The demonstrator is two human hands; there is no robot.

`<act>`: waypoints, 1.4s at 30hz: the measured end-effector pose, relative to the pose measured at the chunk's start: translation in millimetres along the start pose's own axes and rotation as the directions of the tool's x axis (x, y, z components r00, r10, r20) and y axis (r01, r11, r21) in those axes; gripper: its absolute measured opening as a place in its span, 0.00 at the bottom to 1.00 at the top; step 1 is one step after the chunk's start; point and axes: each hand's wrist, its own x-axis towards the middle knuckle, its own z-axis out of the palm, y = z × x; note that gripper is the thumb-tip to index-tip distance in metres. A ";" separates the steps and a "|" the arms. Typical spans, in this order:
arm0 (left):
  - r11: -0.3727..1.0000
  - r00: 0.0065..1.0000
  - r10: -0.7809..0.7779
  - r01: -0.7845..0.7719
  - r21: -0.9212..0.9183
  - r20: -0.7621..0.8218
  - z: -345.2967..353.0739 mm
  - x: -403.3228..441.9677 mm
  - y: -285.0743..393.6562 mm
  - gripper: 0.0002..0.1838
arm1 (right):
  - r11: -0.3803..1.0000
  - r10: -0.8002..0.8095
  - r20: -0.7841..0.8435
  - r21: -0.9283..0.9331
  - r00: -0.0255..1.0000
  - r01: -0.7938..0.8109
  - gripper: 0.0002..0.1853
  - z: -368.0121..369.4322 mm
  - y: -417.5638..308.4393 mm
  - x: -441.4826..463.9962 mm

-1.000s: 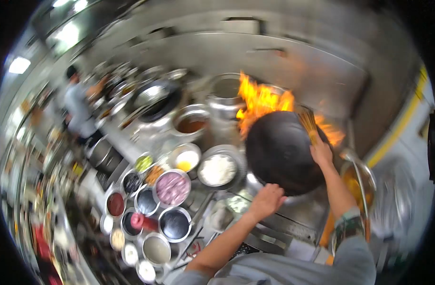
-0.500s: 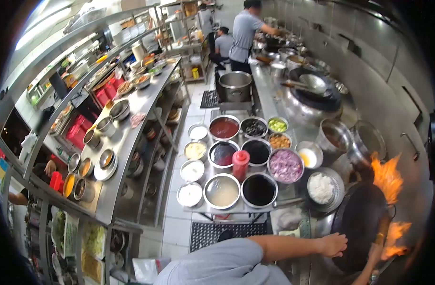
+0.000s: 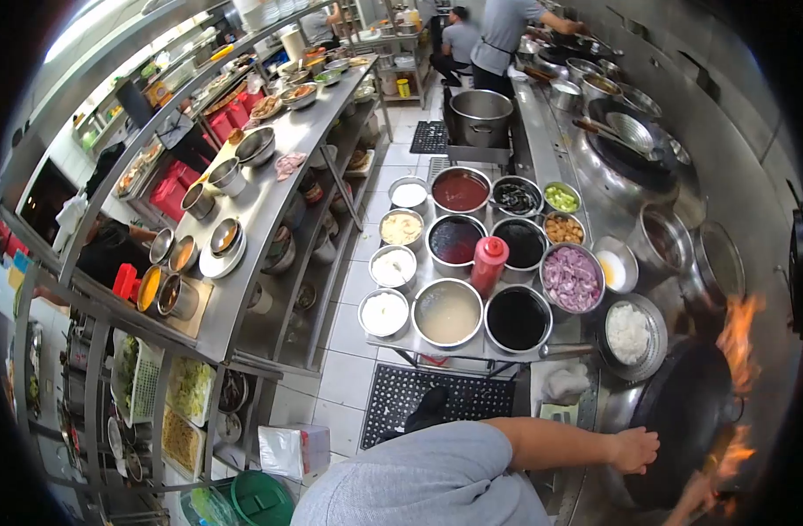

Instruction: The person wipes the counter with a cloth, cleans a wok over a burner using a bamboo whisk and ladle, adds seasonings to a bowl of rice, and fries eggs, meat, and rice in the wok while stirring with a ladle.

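Observation:
My left hand (image 3: 636, 451) is at the near left edge of a dark wok (image 3: 682, 412), its fingers curled. Whatever may be inside that grip is hidden. Low at the right, my right hand (image 3: 701, 493) is blurred, closed around a brown wooden handle (image 3: 722, 445) at the wok's side. The working end of that tool cannot be made out. Orange flames (image 3: 741, 346) rise along the wok's far right edge and beside the handle. Close to the wok sits a perforated metal bowl (image 3: 657, 355) with white food in it, probably rice.
Several metal pots of sauces and ingredients, including chopped purple onion (image 3: 572, 278), cover a steel stand. A red squeeze bottle (image 3: 489, 266) stands among them. A long steel counter (image 3: 270, 228) runs along the left. Other people work at the back, near a large pot (image 3: 481, 118).
The whole view has shifted, so the pots appear further right and the back higher up. My right hand and the handle have moved slightly, and the flames around the wok have changed shape.

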 end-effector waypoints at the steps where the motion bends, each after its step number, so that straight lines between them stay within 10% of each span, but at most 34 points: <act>1: 1.000 0.999 0.004 -0.004 0.014 -0.032 8.5 0.2 -3.3 0.18 | 0.998 -0.014 0.094 0.062 0.995 0.008 0.27 -24.5 -76.4 -39.4; 2: 1.000 0.998 0.012 -0.010 0.027 -0.061 13.7 0.8 -3.9 0.18 | 0.940 -0.107 0.098 0.334 0.989 0.068 0.27 10.1 -74.6 -32.5; 4: 0.999 0.999 0.015 -0.013 0.047 -0.052 7.8 -0.9 -1.4 0.18 | 0.930 -0.251 0.164 0.314 0.954 0.191 0.30 -49.0 -186.8 -94.5; 6: 0.997 0.997 0.021 -0.016 0.071 -0.070 8.0 -1.3 -2.4 0.18 | 0.737 -0.297 0.560 0.649 0.773 -0.187 0.30 -117.0 -225.2 -132.7; 8: 0.997 0.997 0.034 -0.029 0.068 -0.076 10.4 -5.2 -3.9 0.18 | 0.784 -0.395 0.756 0.574 0.522 -0.237 0.28 -171.6 -148.5 -142.2; 11: 0.997 0.999 0.002 0.001 0.075 -0.049 16.6 -4.7 3.3 0.18 | 0.991 0.085 0.627 0.027 0.775 -0.130 0.27 -181.0 -8.7 -99.6; 14: 0.998 0.998 -0.011 0.015 0.064 -0.069 23.0 -4.1 4.8 0.17 | 0.833 0.092 0.096 -0.553 0.991 -0.024 0.26 -118.0 142.4 -22.4; 15: 0.999 0.997 0.002 0.002 0.052 -0.077 20.3 -2.2 4.6 0.16 | 0.898 0.297 -0.027 -0.331 0.955 -0.289 0.26 -147.1 16.6 -53.2; 20: 0.997 0.997 -0.032 0.037 -0.065 0.067 -23.6 -2.6 13.7 0.14 | 0.999 0.030 0.235 -0.039 0.971 -0.021 0.28 -100.0 -203.9 -122.1; 21: 0.994 0.999 0.046 -0.048 -0.094 -0.028 -19.5 -3.4 9.0 0.13 | 0.963 -0.242 0.200 0.171 0.950 0.209 0.31 -71.5 -181.3 -122.9; 22: 0.995 0.994 0.104 -0.104 -0.007 -0.024 -8.4 -0.9 2.3 0.14 | 0.960 0.010 0.547 0.229 0.837 -0.161 0.32 -125.5 -229.3 -141.5; 24: 0.997 0.998 0.064 -0.063 -0.042 0.009 -14.0 4.5 5.3 0.12 | 0.810 -0.125 0.758 0.450 0.640 -0.375 0.34 -166.0 -217.3 -161.2; 26: 0.998 0.996 0.061 -0.063 0.027 0.065 -14.0 4.2 7.4 0.12 | 0.850 -0.078 0.819 0.353 0.568 -0.391 0.36 -185.6 -147.6 -147.5; 28: 0.998 0.997 0.070 -0.070 0.008 0.021 -16.2 5.6 10.9 0.12 | 0.985 -0.060 0.598 -0.095 0.799 0.144 0.30 -194.7 -87.3 -122.9; 30: 0.998 0.997 0.066 -0.067 0.010 0.047 -17.9 5.0 10.4 0.12 | 0.886 0.191 0.018 -0.435 0.981 -0.164 0.21 -184.0 -104.6 -112.8; 36: 0.998 0.995 0.055 -0.057 0.027 0.082 -11.7 4.4 12.0 0.12 | 0.982 0.175 0.339 -0.127 0.924 -0.139 0.26 -63.9 -191.8 -92.4; 38: 0.998 0.994 0.046 -0.050 0.037 0.095 -14.1 8.9 11.4 0.12 | 0.933 -0.261 0.211 0.303 0.942 0.191 0.32 -65.1 -205.8 -110.1; 39: 0.998 0.995 0.039 -0.043 0.045 0.097 -14.5 10.3 11.8 0.12 | 0.800 -0.171 0.609 0.544 0.775 -0.251 0.37 -84.2 -207.2 -106.9; 40: 0.998 0.994 0.032 -0.037 0.051 0.105 -14.3 8.2 12.6 0.12 | 0.743 -0.230 0.623 0.608 0.748 -0.279 0.36 -97.4 -187.8 -101.7; 42: 0.998 0.994 0.034 -0.039 0.044 0.101 -14.4 3.2 14.1 0.12 | 0.976 0.013 0.567 0.171 0.823 -0.133 0.34 -128.1 -153.4 -83.2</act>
